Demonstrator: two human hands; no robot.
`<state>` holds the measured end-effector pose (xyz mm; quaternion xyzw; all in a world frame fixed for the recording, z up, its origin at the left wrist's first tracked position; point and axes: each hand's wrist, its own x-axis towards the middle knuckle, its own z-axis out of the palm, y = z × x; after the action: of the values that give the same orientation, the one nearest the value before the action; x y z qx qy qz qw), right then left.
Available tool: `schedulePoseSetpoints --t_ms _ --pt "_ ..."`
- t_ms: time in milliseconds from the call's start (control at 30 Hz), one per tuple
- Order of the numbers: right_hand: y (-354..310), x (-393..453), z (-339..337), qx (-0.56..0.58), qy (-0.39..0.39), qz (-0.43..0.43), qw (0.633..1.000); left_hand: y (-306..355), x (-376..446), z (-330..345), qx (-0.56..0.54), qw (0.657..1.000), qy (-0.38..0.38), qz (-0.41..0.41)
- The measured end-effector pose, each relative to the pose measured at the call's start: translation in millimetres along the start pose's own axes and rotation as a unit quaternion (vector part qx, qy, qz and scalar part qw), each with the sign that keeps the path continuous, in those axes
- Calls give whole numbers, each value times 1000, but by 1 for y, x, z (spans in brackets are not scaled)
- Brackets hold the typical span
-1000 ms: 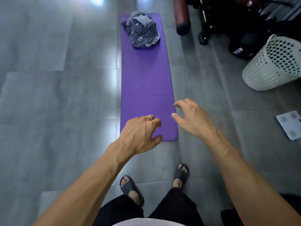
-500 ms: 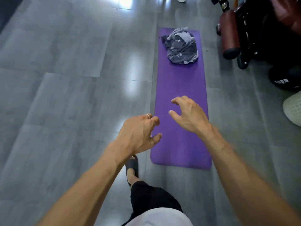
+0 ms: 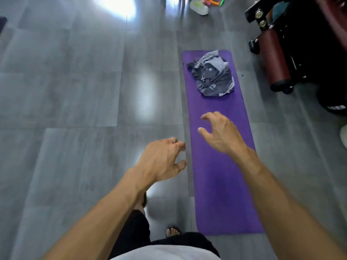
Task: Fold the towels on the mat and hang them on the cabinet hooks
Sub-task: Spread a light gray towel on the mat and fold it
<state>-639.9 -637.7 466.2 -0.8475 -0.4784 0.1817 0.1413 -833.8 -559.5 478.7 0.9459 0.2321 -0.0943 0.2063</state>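
1. The left hand (image 3: 161,160) is reaching forward over the floor (image 3: 75,109), fingers loosely curled and apart, holding nothing
2. The right hand (image 3: 221,134) is hovering over the mat (image 3: 221,184), fingers spread, empty
3. The towels (image 3: 212,74) are lying crumpled at the mat's far end

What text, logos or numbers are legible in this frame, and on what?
Nothing reads clearly.
Pale print on the grey towels heaped at the far end of the purple mat: too blurred to read.
White marking on the black object at the right edge: cut off and blurred, unreadable.
No text on the mat or the floor.
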Motion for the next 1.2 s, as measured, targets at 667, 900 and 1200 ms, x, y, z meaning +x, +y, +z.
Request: schedulePoseSetpoints --t_ms 667,900,1200 --pt "173 419 -36 79 56 232 968 -127 525 -88 37 980 -99 169" --pt "293 559 -8 109 70 297 946 -158 725 -41 41 970 -128 202" --pt "479 789 141 65 110 306 944 -265 1032 114 94 956 -78 265"
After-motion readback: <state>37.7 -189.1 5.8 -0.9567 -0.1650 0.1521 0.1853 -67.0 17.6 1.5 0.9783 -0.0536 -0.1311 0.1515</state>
